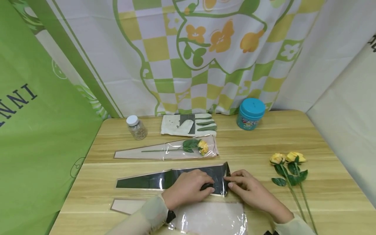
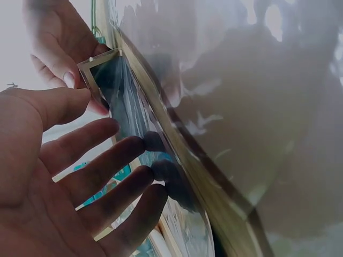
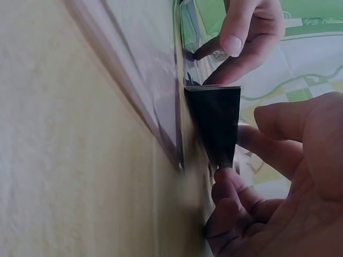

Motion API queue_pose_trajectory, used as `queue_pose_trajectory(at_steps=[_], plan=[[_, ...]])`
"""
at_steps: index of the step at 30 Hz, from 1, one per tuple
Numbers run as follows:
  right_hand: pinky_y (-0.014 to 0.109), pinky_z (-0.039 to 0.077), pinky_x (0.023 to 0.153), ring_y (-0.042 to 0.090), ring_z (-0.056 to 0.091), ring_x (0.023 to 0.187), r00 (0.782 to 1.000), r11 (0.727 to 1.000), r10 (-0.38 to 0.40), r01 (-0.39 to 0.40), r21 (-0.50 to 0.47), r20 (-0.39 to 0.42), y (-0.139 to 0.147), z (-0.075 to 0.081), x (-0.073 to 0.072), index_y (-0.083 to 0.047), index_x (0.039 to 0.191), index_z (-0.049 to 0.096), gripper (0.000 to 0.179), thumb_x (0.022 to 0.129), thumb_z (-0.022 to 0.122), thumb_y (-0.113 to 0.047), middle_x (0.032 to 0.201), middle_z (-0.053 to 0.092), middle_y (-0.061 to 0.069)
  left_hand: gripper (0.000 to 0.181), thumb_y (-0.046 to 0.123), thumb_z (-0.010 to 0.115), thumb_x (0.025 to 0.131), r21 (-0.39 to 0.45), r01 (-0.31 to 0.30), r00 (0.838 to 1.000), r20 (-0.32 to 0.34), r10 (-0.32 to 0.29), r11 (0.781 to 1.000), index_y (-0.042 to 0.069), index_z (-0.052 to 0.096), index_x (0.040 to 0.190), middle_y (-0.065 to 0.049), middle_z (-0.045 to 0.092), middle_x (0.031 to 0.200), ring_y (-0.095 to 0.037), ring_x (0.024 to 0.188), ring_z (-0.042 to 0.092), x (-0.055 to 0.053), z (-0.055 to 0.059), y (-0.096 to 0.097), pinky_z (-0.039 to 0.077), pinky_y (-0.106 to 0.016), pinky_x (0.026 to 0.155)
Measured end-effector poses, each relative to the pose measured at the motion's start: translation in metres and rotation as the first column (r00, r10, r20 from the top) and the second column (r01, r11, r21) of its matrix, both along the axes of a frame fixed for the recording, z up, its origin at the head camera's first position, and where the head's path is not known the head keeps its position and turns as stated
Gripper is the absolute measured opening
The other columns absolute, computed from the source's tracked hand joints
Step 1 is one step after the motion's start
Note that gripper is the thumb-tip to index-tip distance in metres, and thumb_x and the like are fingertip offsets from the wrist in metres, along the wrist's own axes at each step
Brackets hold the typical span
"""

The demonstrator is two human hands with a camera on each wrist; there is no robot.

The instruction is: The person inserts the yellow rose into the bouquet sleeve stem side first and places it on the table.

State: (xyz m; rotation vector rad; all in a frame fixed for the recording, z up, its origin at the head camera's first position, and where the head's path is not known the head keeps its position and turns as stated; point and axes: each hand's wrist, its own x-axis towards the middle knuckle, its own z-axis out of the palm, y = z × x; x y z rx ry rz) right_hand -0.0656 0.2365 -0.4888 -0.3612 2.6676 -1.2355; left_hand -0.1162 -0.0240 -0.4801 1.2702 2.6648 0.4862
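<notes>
A black flower wrapping sleeve (image 1: 152, 180), clear-faced with a pale border, lies across the table. My left hand (image 1: 189, 187) rests over its wider part, fingers extended onto the film; in the left wrist view these fingers (image 2: 115, 147) are spread and fairly straight. At the sleeve's right end stands a raised black flap (image 3: 214, 120). My right hand (image 1: 249, 191) touches this end with loosely bent fingers. In the right wrist view its thumb (image 3: 278, 115) is apart from the flap, while other fingertips meet the flap's lower part.
A pale sleeve (image 1: 211, 215) lies nearest me. Beyond the black one, another sleeve (image 1: 152, 151) holds a yellow rose (image 1: 202, 147). Two yellow roses (image 1: 289, 158) lie at right. Farther back are a jar (image 1: 138, 129), work gloves (image 1: 176, 125) and a blue tub (image 1: 251, 114).
</notes>
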Motion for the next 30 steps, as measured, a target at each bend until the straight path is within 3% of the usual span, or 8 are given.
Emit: queue_pose_trajectory(at_steps=[6, 9, 11, 15, 16, 17, 20, 30], plan=[[0.032, 0.053, 0.084, 0.019, 0.058, 0.108, 1.000, 0.998, 0.027, -0.027, -0.062, 0.005, -0.005, 0.001, 0.001, -0.013, 0.128, 0.071, 0.035, 0.104, 0.060, -0.036, 0.120, 0.060, -0.002, 0.027, 0.043, 0.063, 0.100, 0.041, -0.101, 0.993, 0.072, 0.098, 0.994, 0.026, 0.078, 0.113, 0.014, 0.070, 0.110, -0.007, 0.102, 0.062, -0.002, -0.003, 0.006, 0.059, -0.032, 0.076], [0.028, 0.053, 0.080, 0.017, 0.058, 0.105, 0.999, 0.997, 0.031, -0.033, -0.073, -0.031, -0.009, 0.004, 0.003, -0.011, 0.127, 0.071, 0.034, 0.104, 0.060, -0.033, 0.120, 0.060, -0.002, 0.023, 0.037, 0.066, 0.099, 0.188, -0.250, 0.942, 0.276, 0.193, 0.950, 0.021, 0.079, 0.108, 0.011, 0.072, 0.102, -0.007, 0.093, 0.065, -0.007, -0.006, 0.013, 0.059, -0.029, 0.075], [0.027, 0.053, 0.075, 0.015, 0.058, 0.100, 0.997, 0.996, 0.033, -0.038, -0.081, -0.065, -0.013, 0.006, 0.004, -0.009, 0.126, 0.072, 0.032, 0.104, 0.062, -0.030, 0.119, 0.060, -0.001, 0.021, 0.030, 0.067, 0.100, 0.314, -0.409, 0.817, 0.544, 0.190, 0.857, 0.013, 0.078, 0.107, 0.004, 0.073, 0.098, -0.011, 0.088, 0.068, -0.011, -0.009, 0.018, 0.061, -0.030, 0.074], [0.027, 0.054, 0.071, 0.012, 0.057, 0.095, 0.990, 0.994, 0.056, -0.067, -0.082, -0.127, -0.018, 0.009, 0.005, -0.005, 0.125, 0.072, 0.031, 0.103, 0.064, -0.025, 0.117, 0.060, -0.001, 0.019, 0.016, 0.070, 0.098, 0.345, -0.713, 0.444, 0.896, 0.012, 0.610, 0.000, 0.074, 0.107, -0.010, 0.072, 0.092, -0.019, 0.076, 0.071, -0.017, -0.015, 0.027, 0.064, -0.031, 0.068], [0.027, 0.054, 0.071, 0.011, 0.056, 0.094, 0.989, 0.994, 0.063, -0.074, -0.083, -0.133, -0.019, 0.009, 0.005, -0.005, 0.125, 0.071, 0.031, 0.103, 0.064, -0.025, 0.117, 0.059, -0.001, 0.018, 0.014, 0.071, 0.097, 0.321, -0.747, 0.385, 0.923, -0.015, 0.583, -0.001, 0.074, 0.107, -0.011, 0.073, 0.092, -0.019, 0.076, 0.072, -0.017, -0.016, 0.029, 0.064, -0.031, 0.070], [0.026, 0.053, 0.070, 0.011, 0.056, 0.093, 0.988, 0.993, 0.072, -0.083, -0.080, -0.139, -0.020, 0.009, 0.005, -0.005, 0.126, 0.071, 0.031, 0.103, 0.064, -0.025, 0.117, 0.059, -0.002, 0.018, 0.013, 0.071, 0.097, 0.305, -0.760, 0.354, 0.935, -0.028, 0.574, -0.002, 0.074, 0.106, -0.012, 0.073, 0.092, -0.018, 0.075, 0.072, -0.017, -0.017, 0.030, 0.064, -0.030, 0.070], [0.025, 0.052, 0.069, 0.010, 0.056, 0.092, 0.986, 0.992, 0.086, -0.098, -0.081, -0.141, -0.022, 0.010, 0.006, -0.006, 0.128, 0.070, 0.032, 0.104, 0.063, -0.026, 0.117, 0.059, -0.002, 0.015, 0.009, 0.071, 0.096, 0.284, -0.772, 0.317, 0.947, -0.042, 0.569, -0.003, 0.074, 0.104, -0.014, 0.074, 0.090, -0.016, 0.072, 0.071, -0.016, -0.017, 0.033, 0.063, -0.028, 0.070], [0.026, 0.055, 0.075, 0.018, 0.061, 0.093, 0.999, 0.977, -0.035, 0.040, -0.211, 0.026, -0.004, 0.011, 0.005, -0.006, 0.131, 0.067, 0.034, 0.103, 0.063, -0.024, 0.120, 0.065, 0.006, 0.009, 0.000, 0.068, 0.094, 0.280, -0.809, 0.288, 0.955, -0.066, 0.517, -0.006, 0.071, 0.100, -0.017, 0.072, 0.086, -0.018, 0.072, 0.073, -0.019, -0.017, 0.034, 0.063, -0.029, 0.070]])
